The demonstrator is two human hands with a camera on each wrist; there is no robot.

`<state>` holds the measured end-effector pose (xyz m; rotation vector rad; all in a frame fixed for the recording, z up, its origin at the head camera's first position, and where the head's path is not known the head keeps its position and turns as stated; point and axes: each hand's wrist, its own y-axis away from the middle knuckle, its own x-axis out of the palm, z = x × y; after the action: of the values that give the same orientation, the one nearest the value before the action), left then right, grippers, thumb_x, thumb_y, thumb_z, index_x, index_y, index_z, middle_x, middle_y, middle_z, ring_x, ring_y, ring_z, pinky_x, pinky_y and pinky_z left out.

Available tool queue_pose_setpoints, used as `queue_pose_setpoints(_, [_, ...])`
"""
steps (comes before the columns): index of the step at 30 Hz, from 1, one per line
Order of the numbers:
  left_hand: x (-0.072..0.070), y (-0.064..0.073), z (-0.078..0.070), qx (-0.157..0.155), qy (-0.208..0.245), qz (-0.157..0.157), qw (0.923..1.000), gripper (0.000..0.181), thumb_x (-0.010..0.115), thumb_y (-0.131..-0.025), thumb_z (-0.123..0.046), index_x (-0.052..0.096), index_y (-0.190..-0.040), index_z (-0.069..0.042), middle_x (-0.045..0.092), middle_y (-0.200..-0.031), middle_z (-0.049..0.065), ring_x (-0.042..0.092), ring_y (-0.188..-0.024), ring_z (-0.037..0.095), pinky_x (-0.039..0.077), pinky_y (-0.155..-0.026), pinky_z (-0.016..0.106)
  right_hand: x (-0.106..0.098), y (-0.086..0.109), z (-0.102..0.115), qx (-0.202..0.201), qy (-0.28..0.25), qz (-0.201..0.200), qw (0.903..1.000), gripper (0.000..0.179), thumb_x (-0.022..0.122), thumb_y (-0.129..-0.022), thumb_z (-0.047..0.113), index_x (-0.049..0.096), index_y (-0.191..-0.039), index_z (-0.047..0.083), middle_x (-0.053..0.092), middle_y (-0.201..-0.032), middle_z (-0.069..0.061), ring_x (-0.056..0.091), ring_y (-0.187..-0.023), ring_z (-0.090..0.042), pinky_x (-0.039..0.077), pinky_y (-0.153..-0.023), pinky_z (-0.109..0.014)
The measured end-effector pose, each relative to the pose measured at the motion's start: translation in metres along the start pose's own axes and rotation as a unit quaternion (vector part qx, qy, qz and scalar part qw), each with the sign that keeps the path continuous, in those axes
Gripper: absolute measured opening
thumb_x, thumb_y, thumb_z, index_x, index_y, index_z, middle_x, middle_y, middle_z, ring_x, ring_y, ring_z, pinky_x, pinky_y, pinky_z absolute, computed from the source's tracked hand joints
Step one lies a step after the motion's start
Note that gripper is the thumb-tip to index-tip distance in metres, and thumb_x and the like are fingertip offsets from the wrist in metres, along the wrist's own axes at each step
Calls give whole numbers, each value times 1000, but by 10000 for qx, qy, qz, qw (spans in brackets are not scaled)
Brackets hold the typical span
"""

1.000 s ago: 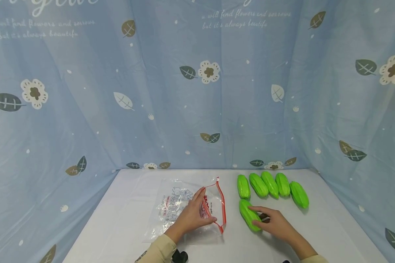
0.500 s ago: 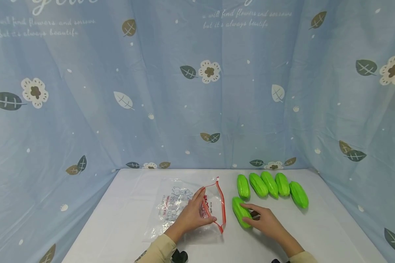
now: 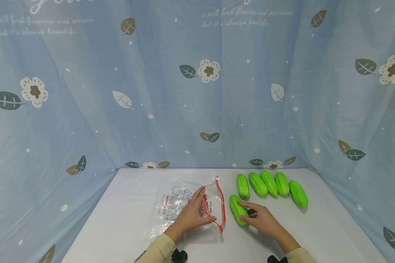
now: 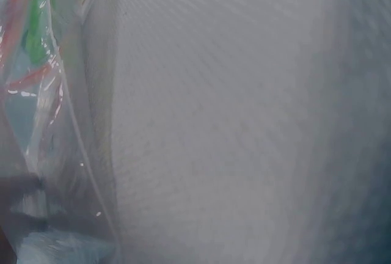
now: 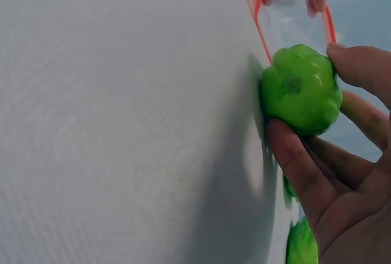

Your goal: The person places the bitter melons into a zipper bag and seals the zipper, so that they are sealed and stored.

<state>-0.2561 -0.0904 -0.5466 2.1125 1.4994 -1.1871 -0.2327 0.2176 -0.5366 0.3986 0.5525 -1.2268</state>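
Note:
A clear plastic zip bag (image 3: 174,226) with a red zip edge lies on the table, its mouth held apart toward the right. My left hand (image 3: 191,217) grips the bag's upper layer at the mouth, thumb and fingertips spread along the red edge. My right hand (image 3: 263,219) holds a bright green ribbed vegetable (image 3: 237,210), like a short cucumber, between thumb and fingers. In the right wrist view the rounded end of this vegetable (image 5: 299,90) faces the camera, close before the red-edged bag mouth (image 5: 293,19). The left wrist view shows clear bag film (image 4: 61,154) at its left.
Several more green ribbed vegetables (image 3: 269,183) lie in a row at the back right of the white table (image 3: 322,226). A blue curtain (image 3: 171,109) printed with leaves and flowers hangs behind and at both sides.
My right hand has moved left and slightly away from me with the green vegetable, bringing it nearer the bag mouth. My left hand and the bag stay in place.

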Motion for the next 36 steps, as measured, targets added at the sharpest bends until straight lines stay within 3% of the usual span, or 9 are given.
queue_pose_setpoints(23, [-1,0,-2,-29,66,2,10000,117,78,-77,-66,22,-163,-10,21,-169,7,47,-137,43,33,-112,65,0,2,-2,-464,-247,-251,9983,55,80,-89,27,64,-140,12,60,-138,-23,68,-105,-29,57,-78,-22])
queue_pose_setpoints(36, [0,0,-2,-70,20,12,10000,116,78,-77,-66,21,-164,-13,20,-169,7,46,-137,45,31,-113,67,8,-1,2,-868,-697,-29,9938,54,78,-92,25,62,-141,11,59,-141,-19,67,-105,-26,59,-80,-24])
